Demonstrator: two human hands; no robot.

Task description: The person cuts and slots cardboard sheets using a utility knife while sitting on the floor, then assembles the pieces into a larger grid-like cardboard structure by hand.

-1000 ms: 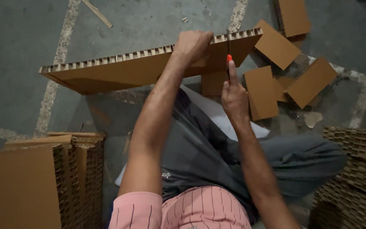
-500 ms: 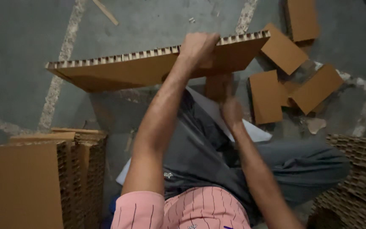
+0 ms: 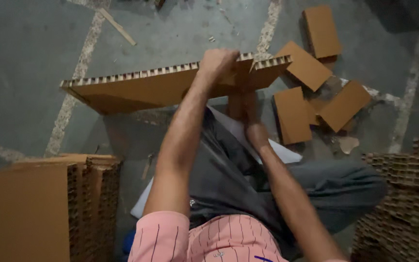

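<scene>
Gripping honeycomb board (image 3: 136, 90), left hand (image 3: 217, 62) fingers clamped, right hand (image 3: 257, 132) lowered, grip unclear, board now split.

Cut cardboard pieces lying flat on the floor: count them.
4 clearly: one at top right, one below it, one near the knee, one farthest right. Scraps between them may hide more.

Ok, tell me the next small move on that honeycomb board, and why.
Probably draw the right hand on down until the end piece comes free. The cut already splits the honeycomb board top edge beside the left hand, which steadies it, and cut pieces lie on the floor nearby.
</scene>
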